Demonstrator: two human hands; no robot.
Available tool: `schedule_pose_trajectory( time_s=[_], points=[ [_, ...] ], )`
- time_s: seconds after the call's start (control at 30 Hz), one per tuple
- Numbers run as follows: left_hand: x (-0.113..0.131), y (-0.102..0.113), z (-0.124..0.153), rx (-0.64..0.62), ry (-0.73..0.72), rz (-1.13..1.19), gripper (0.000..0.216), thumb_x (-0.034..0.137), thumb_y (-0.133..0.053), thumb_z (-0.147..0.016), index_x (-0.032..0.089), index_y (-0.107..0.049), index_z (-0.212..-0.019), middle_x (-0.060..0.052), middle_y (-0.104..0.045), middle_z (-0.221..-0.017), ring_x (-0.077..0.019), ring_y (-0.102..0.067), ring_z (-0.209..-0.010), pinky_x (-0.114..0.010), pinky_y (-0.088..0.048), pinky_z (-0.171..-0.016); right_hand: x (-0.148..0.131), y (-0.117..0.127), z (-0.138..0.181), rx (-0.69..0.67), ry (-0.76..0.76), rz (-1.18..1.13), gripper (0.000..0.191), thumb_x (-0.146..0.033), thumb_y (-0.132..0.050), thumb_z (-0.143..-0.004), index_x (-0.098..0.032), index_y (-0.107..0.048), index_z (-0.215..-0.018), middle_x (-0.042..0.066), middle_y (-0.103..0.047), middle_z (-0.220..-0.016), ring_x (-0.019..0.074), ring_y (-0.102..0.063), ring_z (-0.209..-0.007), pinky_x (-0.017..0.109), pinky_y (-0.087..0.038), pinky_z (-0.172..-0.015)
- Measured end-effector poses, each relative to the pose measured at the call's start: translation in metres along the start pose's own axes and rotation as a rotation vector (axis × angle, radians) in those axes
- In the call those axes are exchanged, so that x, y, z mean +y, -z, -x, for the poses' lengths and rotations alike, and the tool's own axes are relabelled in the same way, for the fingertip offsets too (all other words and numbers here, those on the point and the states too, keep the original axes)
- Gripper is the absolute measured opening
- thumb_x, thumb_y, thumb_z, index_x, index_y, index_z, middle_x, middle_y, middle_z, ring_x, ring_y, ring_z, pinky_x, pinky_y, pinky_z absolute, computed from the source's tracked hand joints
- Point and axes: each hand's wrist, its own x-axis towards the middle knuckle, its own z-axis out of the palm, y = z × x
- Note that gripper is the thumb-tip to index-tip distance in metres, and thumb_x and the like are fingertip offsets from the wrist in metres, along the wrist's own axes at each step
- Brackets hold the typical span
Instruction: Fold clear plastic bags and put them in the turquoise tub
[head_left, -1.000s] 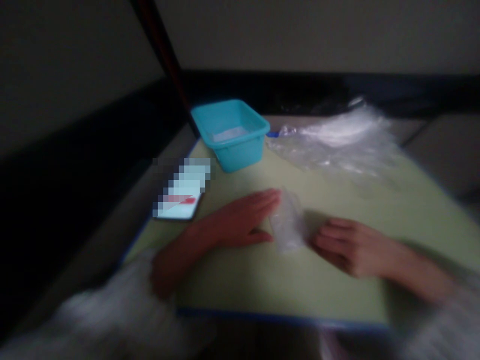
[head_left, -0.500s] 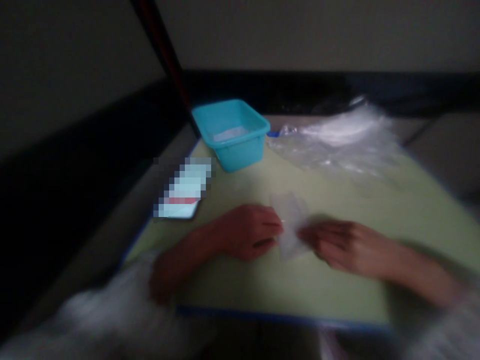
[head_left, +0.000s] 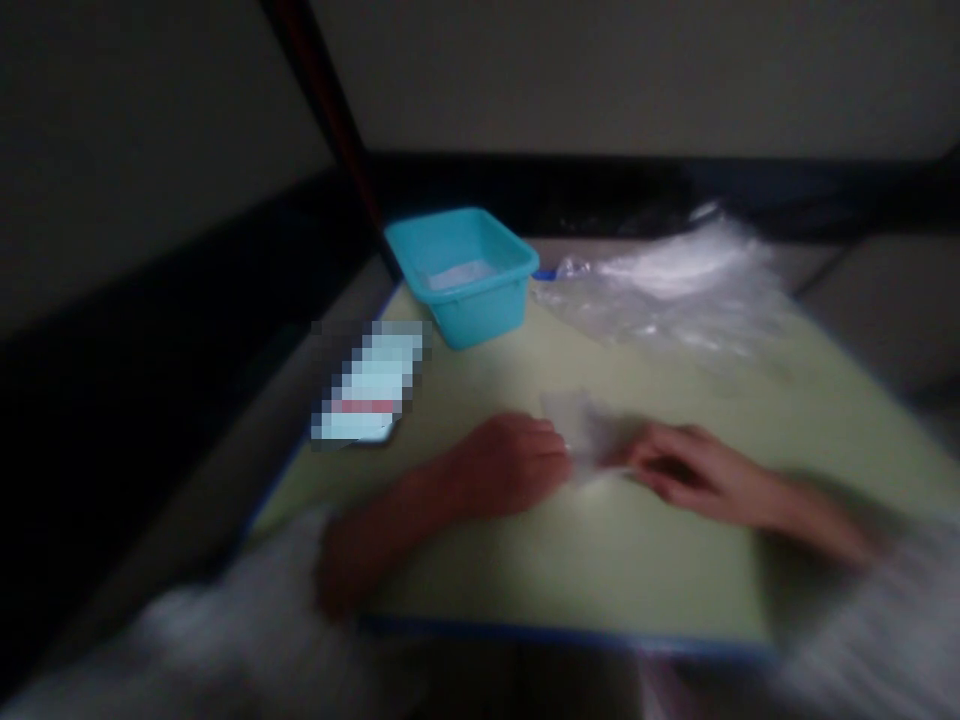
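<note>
Bag (head_left: 587,432) now pinched, left hand (head_left: 516,467), right hand (head_left: 679,468)

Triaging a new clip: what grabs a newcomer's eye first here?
The teal tub at the far left of the green table stands out brightest, with a heap of clear plastic bags to its right. Nearer, the left hand and right hand seem to pinch a small clear bag between them.
</note>
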Motion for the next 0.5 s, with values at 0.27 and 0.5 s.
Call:
schedule_pose_trajectory(
  time_s=[0.27,0.5],
  points=[
    [-0.002,-0.004,-0.002,0.045,0.121,0.157,0.030,0.020,-0.040,-0.092,0.014,-0.064,-0.075,-0.005,-0.065,-0.073,-0.0149,-0.057,-0.070,-0.026,-0.041,-0.068,0.017,-0.007,-0.007,0.032,0.079,0.043,0.014,-0.024,-0.048,-0.091,-0.018,-0.059,-0.098,0.007,-0.066,-0.090,0.0170,-0.063,-0.083,0.028,-0.048,-0.072],
    [-0.007,-0.007,-0.010,0.102,0.644,0.591,0.027,0.023,-0.055,-0.080,0.012,-0.055,-0.055,0.003,-0.053,-0.052,-0.0085,-0.048,-0.051,-0.019,-0.031,-0.050,0.008,-0.001,-0.023,0.143,-0.241,-0.198,0.021,-0.034,-0.052,-0.087,-0.019,-0.048,-0.074,-0.006,-0.044,-0.056,0.0083,-0.039,-0.046,0.019,-0.028,-0.040]
  ],
)
